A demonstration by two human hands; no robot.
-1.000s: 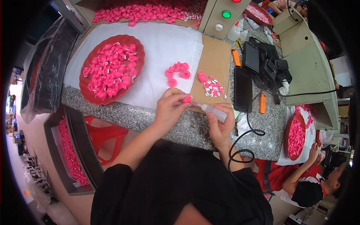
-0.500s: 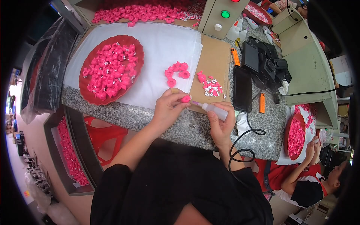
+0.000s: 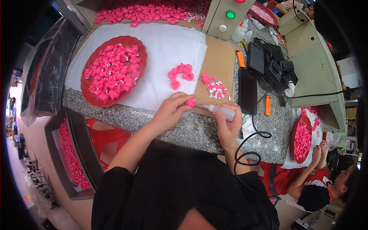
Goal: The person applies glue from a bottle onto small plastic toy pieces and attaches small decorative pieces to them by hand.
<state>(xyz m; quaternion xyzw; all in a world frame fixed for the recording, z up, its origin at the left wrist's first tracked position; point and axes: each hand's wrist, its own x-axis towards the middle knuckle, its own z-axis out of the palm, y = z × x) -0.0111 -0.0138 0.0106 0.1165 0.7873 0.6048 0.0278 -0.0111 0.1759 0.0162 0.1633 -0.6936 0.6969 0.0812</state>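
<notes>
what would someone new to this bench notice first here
Probably the red scalloped tray heaped with bright pink pieces, on the left side of the bench. The eye may then go to the middle, where the left hand holds a small pink piece and the right hand points a translucent bottle at it.

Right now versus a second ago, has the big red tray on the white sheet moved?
No: the red tray shows no shift either way against the granite tabletop's edge.
</notes>
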